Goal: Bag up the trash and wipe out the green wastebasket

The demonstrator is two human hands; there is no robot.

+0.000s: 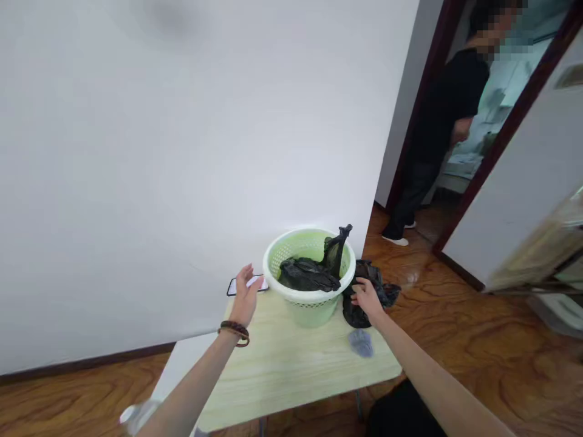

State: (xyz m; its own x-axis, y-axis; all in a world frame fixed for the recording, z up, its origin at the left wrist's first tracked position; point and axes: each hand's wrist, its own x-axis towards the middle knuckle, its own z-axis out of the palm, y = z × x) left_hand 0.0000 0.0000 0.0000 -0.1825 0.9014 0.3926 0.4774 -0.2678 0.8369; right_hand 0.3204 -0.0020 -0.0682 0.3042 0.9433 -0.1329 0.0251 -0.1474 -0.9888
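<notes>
A pale green plastic basket (303, 309) with a white rim and perforated sides stands upright on the small table. Inside it lies a crumpled black plastic bag (310, 274), one end sticking up above the rim. My left hand (246, 296) is at the basket's left side, its fingers stretched and apart, holding nothing. To the right of the basket, my right hand (367, 298) is held with loosely bent fingers in front of a second black plastic bag (376, 279); nothing shows in its grip. Whether those fingertips touch the bag is unclear.
A phone (232, 287) lies behind my left hand. A small grey-blue cloth (361, 343) rests on the table (273, 376) near its right edge. The white wall (204, 152) stands right behind. A person (444, 115) in dark clothes is at the doorway on the right.
</notes>
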